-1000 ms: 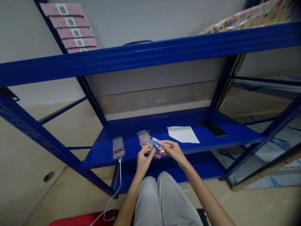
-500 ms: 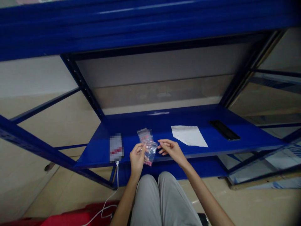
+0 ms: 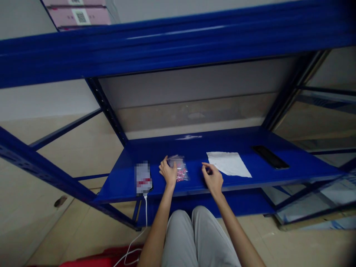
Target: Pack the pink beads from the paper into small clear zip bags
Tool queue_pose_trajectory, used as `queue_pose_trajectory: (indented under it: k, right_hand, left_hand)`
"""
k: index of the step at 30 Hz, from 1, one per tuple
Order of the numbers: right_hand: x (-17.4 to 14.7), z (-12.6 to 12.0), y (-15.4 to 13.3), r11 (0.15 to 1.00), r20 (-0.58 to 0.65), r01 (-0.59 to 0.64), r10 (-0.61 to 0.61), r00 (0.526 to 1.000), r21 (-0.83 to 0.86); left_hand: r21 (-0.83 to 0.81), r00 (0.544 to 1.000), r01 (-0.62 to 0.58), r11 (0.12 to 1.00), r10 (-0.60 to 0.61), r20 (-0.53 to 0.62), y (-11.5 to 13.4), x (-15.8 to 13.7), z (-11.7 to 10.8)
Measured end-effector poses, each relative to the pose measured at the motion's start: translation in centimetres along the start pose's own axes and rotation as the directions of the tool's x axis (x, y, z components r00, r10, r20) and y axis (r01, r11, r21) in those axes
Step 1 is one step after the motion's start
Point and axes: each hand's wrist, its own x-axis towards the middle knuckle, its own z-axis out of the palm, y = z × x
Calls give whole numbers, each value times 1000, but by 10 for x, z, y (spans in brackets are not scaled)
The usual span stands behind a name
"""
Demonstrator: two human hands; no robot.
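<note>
Clear zip bags (image 3: 180, 167) with pink-red beads inside lie on the blue shelf, overlapping so that I cannot count them. My left hand (image 3: 168, 173) rests at their left edge, its thumb over the plastic and its fingers apart. To the right of the bags, my right hand (image 3: 213, 181) is closed in a pinch just above the shelf's front part. Whatever its fingertips may hold is too small to make out. Beside that hand lies a white sheet of paper (image 3: 230, 164), its near-left edge close to the fingers.
A black phone (image 3: 270, 157) lies at the right of the blue shelf (image 3: 191, 144). On the left sits a blurred-out device (image 3: 143, 178) with a white cable (image 3: 146, 211) hanging over the front edge. Overhead runs a blue beam (image 3: 178, 48), with pink boxes (image 3: 72, 15) above it.
My left hand has lowered the bag it held onto the shelf with the others, and its fingers have spread. My right hand has moved right, away from the bags. The view has tilted up slightly.
</note>
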Motion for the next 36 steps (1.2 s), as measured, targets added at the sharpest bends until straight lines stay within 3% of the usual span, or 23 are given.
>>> queue_pose_trajectory:
  k: [2,4,6,8,13,19,21,23,25,28,31,33,35,36]
  right_hand:
    - [10,-10,12,971,-68,45,-62,996,-235]
    - [19,-17,26,935,22,109,-108,994,-337]
    - [23,-21,36,927,203,221,-164,965,-302]
    - [23,-22,39,928,306,303,-230,924,-217]
    - [8,-30,18,946,165,321,-310,936,-42]
    - [2,-45,-7,940,154,280,-311,938,194]
    - [6,-46,-5,957,188,265,-284,940,120]
    - [8,-45,1,969,203,236,-217,955,-73]
    - [7,-42,7,949,237,197,-138,962,-246]
    - [0,-37,10,938,335,192,-88,938,-290]
    - [-7,-39,-2,963,322,187,-118,940,-193]
    - [-8,-44,-16,994,283,112,-106,953,-4]
    - [-7,-51,-31,950,366,-82,-35,930,300]
    - [-7,-54,-38,881,471,-225,3,882,416]
  left_hand:
    - [78,993,-117,990,117,7,4,-3,-5]
    - [174,965,-260,950,256,46,9,-5,-8]
    - [241,938,-346,907,335,88,13,-8,-8]
    - [294,934,-356,887,339,110,14,-8,-6]
    - [349,957,-282,893,238,164,3,0,5]
    - [283,952,-304,910,278,129,1,2,0]
    - [269,946,-325,907,309,99,6,-2,-9]
    - [222,936,-346,911,350,22,13,-7,-19]
    - [99,913,-388,916,397,-94,20,-13,-30]
    - [-156,872,-478,864,445,-205,31,-24,-44]
    - [-271,845,-535,801,510,-161,36,-39,-52]
    - [-269,817,-567,778,572,-69,34,-51,-54]
    - [-221,773,-615,757,634,18,29,-64,-55]
    - [-194,746,-646,739,664,47,26,-69,-56]
